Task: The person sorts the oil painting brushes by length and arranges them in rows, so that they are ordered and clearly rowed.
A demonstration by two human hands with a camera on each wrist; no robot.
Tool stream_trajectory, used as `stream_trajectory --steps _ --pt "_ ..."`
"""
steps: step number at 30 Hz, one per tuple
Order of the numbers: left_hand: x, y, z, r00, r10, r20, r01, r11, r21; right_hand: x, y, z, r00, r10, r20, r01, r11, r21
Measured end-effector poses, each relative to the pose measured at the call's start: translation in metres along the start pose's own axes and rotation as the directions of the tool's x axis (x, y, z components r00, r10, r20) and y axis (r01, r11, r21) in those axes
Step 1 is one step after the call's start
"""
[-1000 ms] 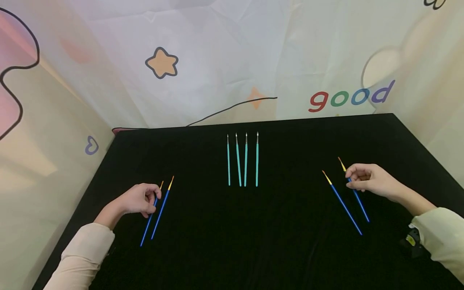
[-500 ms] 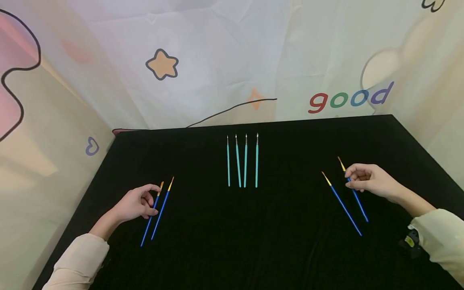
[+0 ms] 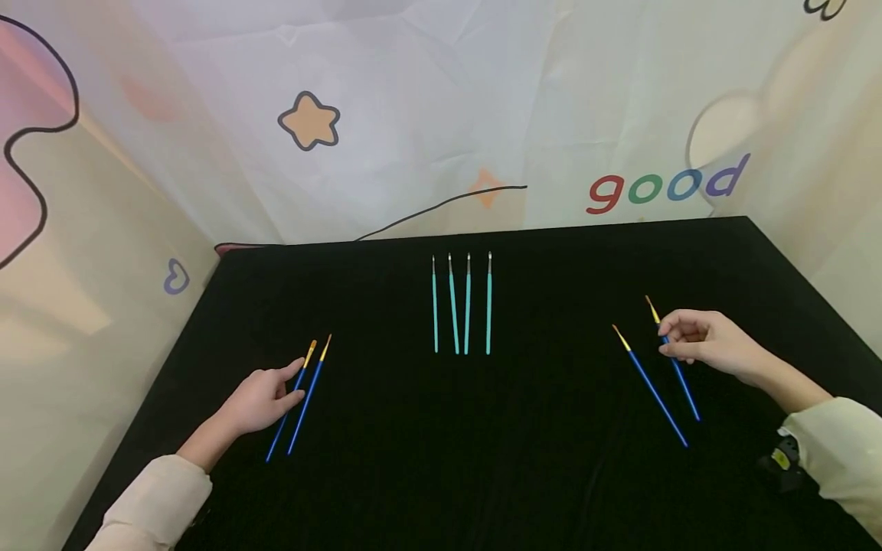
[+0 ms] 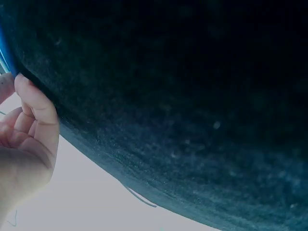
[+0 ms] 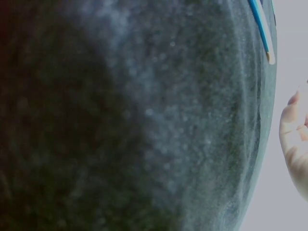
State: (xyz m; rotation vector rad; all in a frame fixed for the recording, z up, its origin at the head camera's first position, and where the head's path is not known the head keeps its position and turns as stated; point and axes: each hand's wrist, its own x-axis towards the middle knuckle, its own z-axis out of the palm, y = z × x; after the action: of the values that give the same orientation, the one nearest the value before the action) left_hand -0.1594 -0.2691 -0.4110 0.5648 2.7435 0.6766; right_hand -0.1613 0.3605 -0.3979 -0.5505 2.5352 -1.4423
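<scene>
In the head view my left hand [image 3: 265, 394] lies over a blue paintbrush [image 3: 279, 438] with a flat yellow tip, index finger extended near its ferrule and thumb on the handle lower down. Just right of it lies another blue paintbrush [image 3: 305, 407] with a pointed tip. My right hand [image 3: 710, 340], fingers curled, pinches a slanted blue paintbrush [image 3: 684, 386] just below its ferrule. A fourth blue paintbrush [image 3: 651, 390] lies to its left. In the left wrist view, fingertips of the left hand [image 4: 36, 120] meet a blue handle [image 4: 6, 48]. The right wrist view cuts off the right hand [image 5: 296, 139].
Several turquoise brushes [image 3: 468, 314] stand in a row, tips away from me, at the back middle of the black tabletop [image 3: 482, 459]. Behind it hangs a printed cloth backdrop [image 3: 413, 92]. A small dark device [image 3: 782, 459] sits by the right sleeve.
My left index finger and thumb have straightened and spread along the brush, which has shifted slightly away from me. The right hand and its brush have barely moved.
</scene>
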Motion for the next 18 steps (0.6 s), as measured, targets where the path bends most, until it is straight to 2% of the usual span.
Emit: stream_trajectory --steps 5,10,14,18 --pt "0.002 0.002 -0.001 0.999 0.036 0.017 -0.036 0.999 -0.001 -0.001 0.000 -0.001 1.000 -0.003 -0.006 0.003 1.000 0.006" --pt "0.004 -0.001 -0.001 0.999 0.033 0.030 -0.032 0.999 -0.045 -0.001 0.000 -0.001 1.000 0.004 -0.010 -0.004 1.000 0.000" --pt "0.002 -0.006 -0.003 0.998 -0.004 0.067 0.016 0.985 -0.172 0.000 0.002 -0.001 1.000 -0.008 -0.013 0.008 1.000 0.004" --pt "0.000 -0.010 -0.010 0.994 -0.024 0.104 0.059 0.936 -0.348 -0.001 0.002 -0.001 1.000 -0.003 -0.017 0.003 1.000 0.005"
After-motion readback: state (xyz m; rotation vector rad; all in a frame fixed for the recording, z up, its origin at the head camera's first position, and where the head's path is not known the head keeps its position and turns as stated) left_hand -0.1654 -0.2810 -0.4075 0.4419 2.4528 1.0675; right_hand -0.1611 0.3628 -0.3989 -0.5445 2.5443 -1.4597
